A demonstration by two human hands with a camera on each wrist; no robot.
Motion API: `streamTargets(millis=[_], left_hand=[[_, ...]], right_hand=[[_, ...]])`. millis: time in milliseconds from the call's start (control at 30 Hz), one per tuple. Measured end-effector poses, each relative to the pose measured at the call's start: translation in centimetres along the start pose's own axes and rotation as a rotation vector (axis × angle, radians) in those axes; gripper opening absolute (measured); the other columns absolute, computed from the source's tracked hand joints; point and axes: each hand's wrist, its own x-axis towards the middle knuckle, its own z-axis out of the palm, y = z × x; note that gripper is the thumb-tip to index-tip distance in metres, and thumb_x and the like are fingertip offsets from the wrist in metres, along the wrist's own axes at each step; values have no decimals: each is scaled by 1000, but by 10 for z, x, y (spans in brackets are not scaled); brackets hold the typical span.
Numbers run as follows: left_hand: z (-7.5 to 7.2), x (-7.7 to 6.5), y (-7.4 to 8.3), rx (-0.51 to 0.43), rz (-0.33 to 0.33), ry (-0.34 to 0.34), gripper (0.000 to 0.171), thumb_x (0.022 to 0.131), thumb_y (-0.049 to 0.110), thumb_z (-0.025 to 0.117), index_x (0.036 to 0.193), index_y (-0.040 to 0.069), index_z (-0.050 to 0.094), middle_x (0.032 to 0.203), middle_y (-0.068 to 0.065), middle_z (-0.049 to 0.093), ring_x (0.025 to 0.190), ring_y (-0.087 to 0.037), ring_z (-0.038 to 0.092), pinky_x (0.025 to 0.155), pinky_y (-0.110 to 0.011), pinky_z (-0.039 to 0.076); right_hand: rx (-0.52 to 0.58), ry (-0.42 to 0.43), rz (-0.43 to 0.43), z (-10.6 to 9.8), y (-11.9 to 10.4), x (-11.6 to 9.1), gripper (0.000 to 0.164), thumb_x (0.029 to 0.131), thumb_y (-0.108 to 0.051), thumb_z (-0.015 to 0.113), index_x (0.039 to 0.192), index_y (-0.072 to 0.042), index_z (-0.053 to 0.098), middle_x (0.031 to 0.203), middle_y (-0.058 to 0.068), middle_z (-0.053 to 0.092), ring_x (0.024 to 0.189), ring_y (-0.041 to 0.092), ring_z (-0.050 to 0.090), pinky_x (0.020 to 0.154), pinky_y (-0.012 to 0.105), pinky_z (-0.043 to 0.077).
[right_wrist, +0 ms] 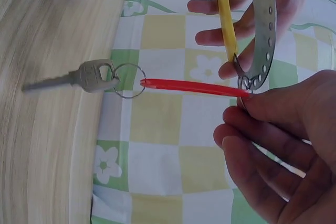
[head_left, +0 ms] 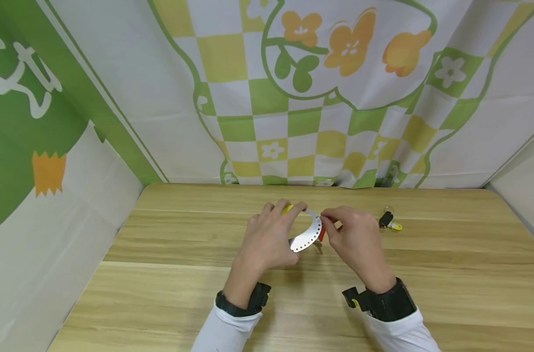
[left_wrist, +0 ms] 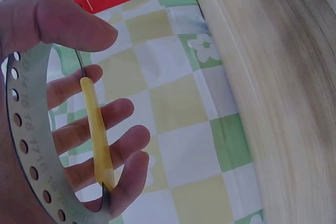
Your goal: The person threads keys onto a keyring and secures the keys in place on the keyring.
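My left hand (head_left: 267, 237) grips a curved metal key holder (head_left: 308, 237) with a row of numbered holes along its arc. Its yellow handle section (left_wrist: 97, 129) lies across the fingers in the left wrist view. At the arc's right end, my right hand (head_left: 357, 239) pinches a small wire ring (right_wrist: 244, 84) between thumb and fingertips. A red key tag (right_wrist: 194, 86) extends from that small ring, seen edge-on in the right wrist view. From the tag's other end a split ring (right_wrist: 129, 96) carries a silver key (right_wrist: 93, 77), which hangs over the table.
Right of my right hand, a black key fob (head_left: 386, 219) with a metal ring and a yellow tag (head_left: 395, 226) lies on the wooden table (head_left: 170, 234). A checked, flowered cloth (head_left: 271, 122) hangs behind the table's far edge. Both wrists wear black camera bands.
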Motion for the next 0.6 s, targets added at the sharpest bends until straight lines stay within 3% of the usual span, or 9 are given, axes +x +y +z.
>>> streamTargets(millis=[233, 600], left_hand=[[0, -1, -1, 14, 17, -30, 95, 61, 22, 86, 148, 31, 48, 143, -6, 52, 121, -33, 53, 86, -55, 49], [-2, 0, -3, -9, 61, -47, 93, 61, 19, 84, 147, 31, 49, 139, -4, 53, 119, -30, 54, 81, -54, 50]], right_hand=[[-18, -5, -83, 0, 3, 0, 12, 79, 4, 82, 86, -5, 78, 73, 4, 69, 56, 12, 58, 49, 30, 43], [1, -9, -191, -3, 9, 0, 19, 73, 10, 84, 87, -2, 79, 79, 6, 73, 65, 17, 66, 54, 33, 51]])
